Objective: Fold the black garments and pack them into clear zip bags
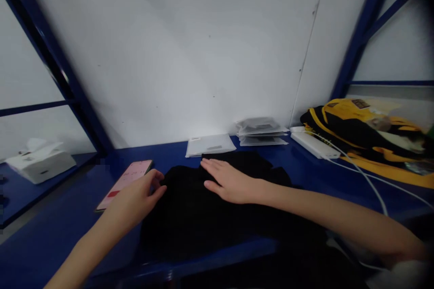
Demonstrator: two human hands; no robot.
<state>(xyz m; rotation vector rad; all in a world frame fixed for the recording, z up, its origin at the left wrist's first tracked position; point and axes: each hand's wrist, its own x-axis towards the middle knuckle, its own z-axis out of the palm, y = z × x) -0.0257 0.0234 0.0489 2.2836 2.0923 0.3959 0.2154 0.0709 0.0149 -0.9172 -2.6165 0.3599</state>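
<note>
A piece of black cloth, seemingly a garment (190,216), lies on the blue table in front of me; its folds are hard to make out in the dark. My right hand (230,183) rests flat on its upper middle, fingers stretched to the left and thumb apart. At the cloth's left edge is my left hand (147,192), with loosely bent fingers and a gap between thumb and forefinger. Nothing shows in that gap. A phone (127,178) with a lit pink screen lies beside my left hand, partly covered by it.
Behind the cloth lie a flat white packet (210,144) and a stack of clear plastic bags (261,131). To the right are a white power bank (315,145), cables (369,179) and a black-and-yellow bag (359,131). A tissue pack (40,162) sits left, near the blue frame (64,76).
</note>
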